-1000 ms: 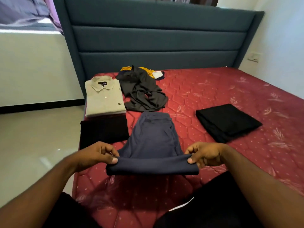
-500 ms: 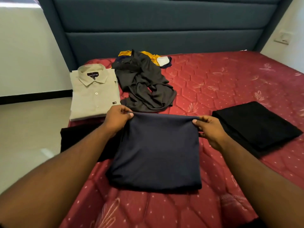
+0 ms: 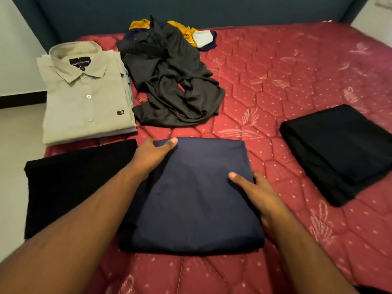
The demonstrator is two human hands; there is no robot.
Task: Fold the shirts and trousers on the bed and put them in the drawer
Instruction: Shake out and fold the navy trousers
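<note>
**Navy trousers folded flat, both your hands at their sides**

The red quilted mattress (image 3: pixel 286 85) fills most of your view, with the dark headboard (image 3: pixel 191 9) behind it. At centre lie the folded navy trousers (image 3: pixel 195 200), squared up on the mattress. Touching their left side is a folded black garment (image 3: pixel 78 181); well apart on the right sits another folded black piece (image 3: pixel 339 151). Behind, a folded beige shirt (image 3: pixel 84 96) lies next to an unfolded dark grey garment (image 3: pixel 171 85), which covers part of a yellow garment (image 3: pixel 180 26).

Your left hand (image 3: pixel 152 153) grips the trousers' far left corner, thumb on top. Your right hand (image 3: pixel 254 192) holds their right edge, thumb lying on the cloth, fingers hidden beneath.
</note>
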